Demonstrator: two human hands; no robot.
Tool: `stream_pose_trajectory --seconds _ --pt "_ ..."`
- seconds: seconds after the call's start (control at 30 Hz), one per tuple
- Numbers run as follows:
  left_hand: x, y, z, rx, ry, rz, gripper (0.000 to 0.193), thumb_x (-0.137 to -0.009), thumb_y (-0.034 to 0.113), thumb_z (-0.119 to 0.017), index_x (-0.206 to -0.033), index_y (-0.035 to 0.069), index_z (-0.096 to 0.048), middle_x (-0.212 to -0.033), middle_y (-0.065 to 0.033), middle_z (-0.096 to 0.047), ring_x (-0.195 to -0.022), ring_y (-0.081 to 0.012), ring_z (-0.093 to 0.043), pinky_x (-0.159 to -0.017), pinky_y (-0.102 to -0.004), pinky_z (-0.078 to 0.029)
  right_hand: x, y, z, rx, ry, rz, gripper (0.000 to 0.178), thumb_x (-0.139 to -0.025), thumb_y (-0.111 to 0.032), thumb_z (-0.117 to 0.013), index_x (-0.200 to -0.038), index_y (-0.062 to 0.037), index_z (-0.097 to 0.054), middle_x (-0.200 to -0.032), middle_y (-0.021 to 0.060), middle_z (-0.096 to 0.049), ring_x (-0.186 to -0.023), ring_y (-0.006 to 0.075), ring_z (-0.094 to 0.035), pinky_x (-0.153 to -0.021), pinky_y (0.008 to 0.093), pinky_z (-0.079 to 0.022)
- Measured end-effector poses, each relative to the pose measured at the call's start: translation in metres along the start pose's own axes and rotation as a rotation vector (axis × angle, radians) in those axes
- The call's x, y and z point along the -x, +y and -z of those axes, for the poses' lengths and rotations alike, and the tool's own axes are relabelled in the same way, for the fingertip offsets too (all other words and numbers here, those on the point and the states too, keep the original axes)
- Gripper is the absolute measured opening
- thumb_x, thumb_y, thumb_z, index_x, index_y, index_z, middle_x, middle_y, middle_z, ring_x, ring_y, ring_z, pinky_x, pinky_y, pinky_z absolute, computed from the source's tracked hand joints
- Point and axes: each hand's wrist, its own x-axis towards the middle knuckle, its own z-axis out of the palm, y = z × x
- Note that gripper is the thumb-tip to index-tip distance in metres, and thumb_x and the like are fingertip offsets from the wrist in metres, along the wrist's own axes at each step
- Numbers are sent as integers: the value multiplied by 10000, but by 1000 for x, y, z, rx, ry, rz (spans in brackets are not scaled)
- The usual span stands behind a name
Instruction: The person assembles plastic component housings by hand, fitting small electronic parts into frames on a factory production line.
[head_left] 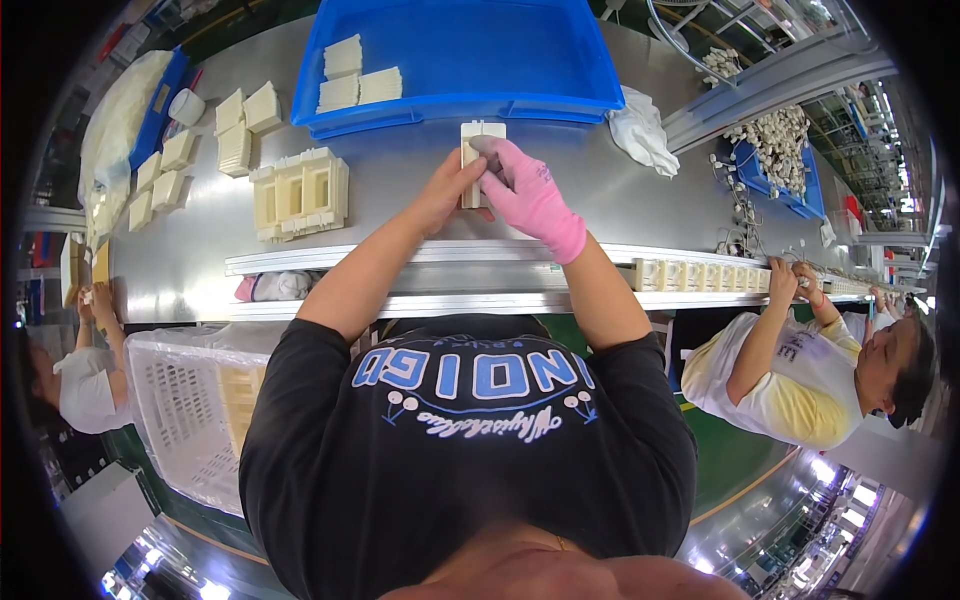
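In front of my chest, a narrow cream plastic housing (484,130) stands lengthwise over the metal worktable. My bare left hand (447,195) is closed around its left side and lower end. On my right hand (528,195) is a pink glove with greyish fingertips. Its fingers are bent together and press on the housing's face from the right, covering most of it. Whether a small piece sits under those fingertips is hidden. Left of my hands rests a block of cream housings (300,193) with open compartments.
Beyond my hands lies a blue tray (460,113) with stacks of thin cream parts (360,88). More cream stacks (235,148) are at left, a white cloth (642,138) at right. A metal rail (440,255) runs before me, carrying cream housings (700,275). Co-workers (790,370) sit either side.
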Motion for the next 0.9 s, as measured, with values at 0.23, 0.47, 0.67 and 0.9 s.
stream_pose_trajectory --seconds 0.23,0.47,0.67,0.9 --pt "-3 -5 0 -144 46 26 372 -841 293 -496 -1098 46 -390 -916 -125 -545 -735 -195 -581 -525 -341 -500 12 8 23 -312 117 -144 397 -762 -38 -475 -1157 -14 -445 -969 85 -548 -795 125 -529 -699 234 -430" --pt "17 5 -5 -129 -411 447 297 -826 222 -518 -1010 -5 -463 -850 -120 -579 -683 -221 -612 -538 -297 -488 29 -11 43 -261 -107 31 586 -715 -320 -565 -1209 -41 -419 -1150 95 -485 -1011 212 -480 -862 336 -370" --pt "-6 -10 6 -386 -329 149 227 -865 217 -464 -986 30 -504 -933 -100 -574 -859 -178 -567 -737 -259 -440 78 -9 77 454 -334 -444 453 -698 -315 -571 -1049 -37 -506 -986 163 -520 -973 288 -501 -852 368 -376" --pt "-8 -22 16 -431 -225 245 203 -876 213 -446 -969 42 -499 -917 -90 -577 -856 -165 -566 -737 -250 -434 145 17 88 1026 -48 -513 398 -698 -217 -544 -1071 -92 -490 -1104 147 -461 -1129 308 -364 -968 481 -193"
